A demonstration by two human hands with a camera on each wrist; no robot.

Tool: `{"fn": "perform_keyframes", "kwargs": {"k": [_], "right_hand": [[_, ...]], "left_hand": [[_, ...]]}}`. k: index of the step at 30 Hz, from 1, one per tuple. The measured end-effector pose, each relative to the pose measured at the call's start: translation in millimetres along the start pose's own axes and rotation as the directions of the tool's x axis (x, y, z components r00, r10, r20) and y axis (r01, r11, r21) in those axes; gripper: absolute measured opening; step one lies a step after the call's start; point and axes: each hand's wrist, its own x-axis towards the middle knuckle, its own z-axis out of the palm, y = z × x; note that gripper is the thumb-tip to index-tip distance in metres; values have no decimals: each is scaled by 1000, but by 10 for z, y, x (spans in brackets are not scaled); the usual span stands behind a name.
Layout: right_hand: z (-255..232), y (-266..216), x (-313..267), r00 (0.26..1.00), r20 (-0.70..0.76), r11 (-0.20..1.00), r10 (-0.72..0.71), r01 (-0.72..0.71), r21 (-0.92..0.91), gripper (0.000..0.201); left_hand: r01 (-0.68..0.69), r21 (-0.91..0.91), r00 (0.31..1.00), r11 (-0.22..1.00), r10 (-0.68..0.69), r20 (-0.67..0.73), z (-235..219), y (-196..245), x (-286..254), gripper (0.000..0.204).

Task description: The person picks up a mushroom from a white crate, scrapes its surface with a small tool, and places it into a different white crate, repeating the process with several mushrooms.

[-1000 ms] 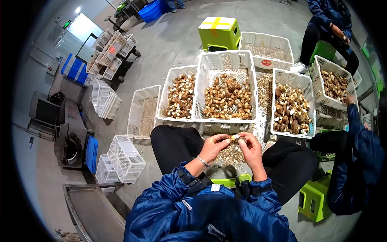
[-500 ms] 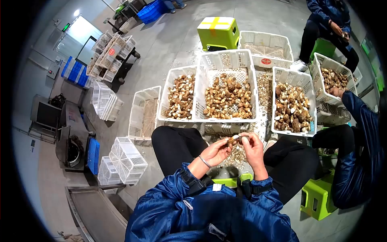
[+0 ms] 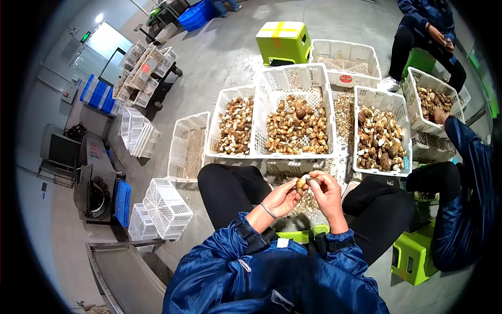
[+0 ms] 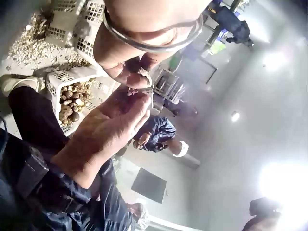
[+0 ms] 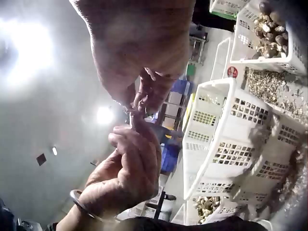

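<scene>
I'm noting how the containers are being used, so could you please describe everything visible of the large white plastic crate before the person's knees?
The large white plastic crate stands upright and open-topped, with perforated walls and a lattice floor. Brown-and-cream mushrooms lie loosely across its nearer part, leaving some far floor bare. Another white crate shows beneath its near edge. Neither of the person's hands touches it.
</scene>
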Motion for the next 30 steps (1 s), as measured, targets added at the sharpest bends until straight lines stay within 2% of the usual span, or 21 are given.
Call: {"fn": "perform_keyframes", "kwargs": {"k": [1, 4, 6, 10, 15, 18, 19, 21, 22, 23, 25, 29, 30], "right_hand": [[7, -15, 0, 1000, 0, 1000, -11, 11, -19, 9], [-31, 131, -14, 996, -39, 996, 79, -77, 45, 9], [-49, 134, -6, 989, -80, 992, 124, -122, 27, 9], [-59, 103, 18, 973, -171, 983, 157, -137, 124, 9], [-60, 113, 16, 980, -87, 972, 181, -165, 169, 8], [-76, 187, 7, 976, -36, 963, 213, -204, 175, 8], [-77, 171, 13, 977, -31, 963, 209, -201, 178, 8], [-54, 104, 28, 980, -22, 964, 197, -189, 184, 9], [-29, 56, 31, 987, -7, 966, 163, -158, 204, 8], [-60, -23, 26, 981, 58, 961, 184, -192, 198, 8], [-7, -51, 40, 995, 58, 974, 83, -94, 208, 8], [-35, -32, 36, 990, 97, 975, 105, -122, 188, 8], [-18, -15, 43, 993, 104, 980, 55, -74, 185, 8]], "left_hand": [[1, 8, 1000, 1000, -1, 0, -5, 1, 4, 29], [27, 41, 998, 999, -25, -51, 32, -8, -18, 27], [52, -8, 997, 999, -53, -50, 35, -2, -21, 27], [131, -117, 990, 984, -137, -44, -82, 28, 16, 25], [164, -80, 986, 983, -166, -18, -57, 47, 25, 23], [122, -14, 989, 992, -123, -85, -22, 47, 47, 22], [129, -19, 990, 992, -129, -56, -38, 54, 55, 21], [142, -27, 990, 989, -142, 4, -46, 84, 61, 20], [143, -17, 989, 990, -143, -41, 3, 88, 46, 18], [165, -20, 985, 986, -166, -37, -7, 97, 50, 17], [207, -29, 978, 978, -208, -31, -7, 109, 41, 16], [262, -17, 958, 965, -262, -116, -32, 110, 35, 21], [271, -16, 956, 962, -271, -114, -29, 110, 30, 20]]}}
